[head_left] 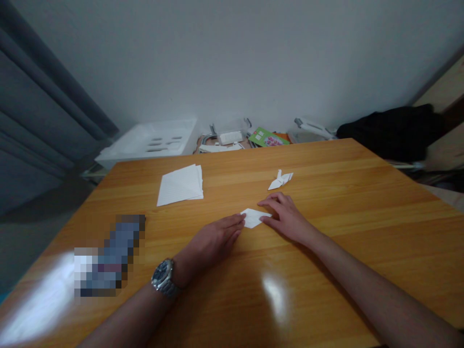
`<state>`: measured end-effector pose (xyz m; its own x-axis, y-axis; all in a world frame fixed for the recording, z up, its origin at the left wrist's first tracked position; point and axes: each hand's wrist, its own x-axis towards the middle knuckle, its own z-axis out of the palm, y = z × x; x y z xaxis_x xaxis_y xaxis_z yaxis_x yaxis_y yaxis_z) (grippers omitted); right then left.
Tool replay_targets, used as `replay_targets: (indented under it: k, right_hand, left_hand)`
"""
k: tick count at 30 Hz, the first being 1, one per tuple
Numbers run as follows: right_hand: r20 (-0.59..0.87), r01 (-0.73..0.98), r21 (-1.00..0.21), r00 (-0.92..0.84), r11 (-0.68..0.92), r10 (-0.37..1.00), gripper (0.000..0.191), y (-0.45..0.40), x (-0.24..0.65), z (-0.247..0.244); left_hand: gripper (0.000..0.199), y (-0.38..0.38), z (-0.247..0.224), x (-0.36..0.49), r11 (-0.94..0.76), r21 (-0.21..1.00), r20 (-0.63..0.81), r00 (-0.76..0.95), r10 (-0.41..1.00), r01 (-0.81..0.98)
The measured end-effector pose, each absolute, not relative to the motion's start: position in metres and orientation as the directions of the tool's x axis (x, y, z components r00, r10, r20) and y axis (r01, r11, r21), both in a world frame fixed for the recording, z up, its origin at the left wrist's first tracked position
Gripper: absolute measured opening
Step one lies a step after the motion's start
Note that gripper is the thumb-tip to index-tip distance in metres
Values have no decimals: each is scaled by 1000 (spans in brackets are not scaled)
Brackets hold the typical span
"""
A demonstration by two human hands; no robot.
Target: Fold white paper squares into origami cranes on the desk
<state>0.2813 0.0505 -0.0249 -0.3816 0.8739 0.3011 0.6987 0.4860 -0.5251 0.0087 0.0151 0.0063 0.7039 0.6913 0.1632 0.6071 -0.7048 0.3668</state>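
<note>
A small white sheet of folded paper (253, 218), kite-like in outline, lies on the wooden table between my two hands. My left hand (219, 237), with a metal watch on its wrist, has its fingers closed together over the paper's left tip. At the other end is my right hand (284, 215), thumb and index finger apart on either side of the right tip. The thumb touches the paper's edge. Just beyond my right hand stands a white origami bird (281, 180).
Several white paper sheets (180, 186) lie stacked at the back left. A pixelated dark object (118, 256) rests at the left. Behind the table (326, 164) are a white tray (152, 135), a green booklet (268, 137) and a black cloth (391, 130).
</note>
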Motion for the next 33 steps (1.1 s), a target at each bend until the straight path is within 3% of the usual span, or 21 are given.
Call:
replay_targets:
  k: [12,18,24,30,33]
  right_hand:
    - [334,645,-526,-442,554,832,28,50,280,-21]
    - [355,621,-494,-494,608,793,30,49,280,-20]
    - [379,620,-464,-506,632,775,26,51,281,-25]
    - [385,628,-419,-531,656,755,25,50,281,-23]
    - [391,625,-417,-532,660,751,24,48,280,-22]
  left_hand:
    - [39,15,6,6,-695,430,174,703,690,576]
    - [39,17,13,5,-708,402,143,725,674,580]
    - [38,15,14,9,-698,331,186,681,708,635]
    - [31,14,5,8,-749,159,255,706,661,644]
    - [30,13,4,8,-742,131,271,696,665,657]
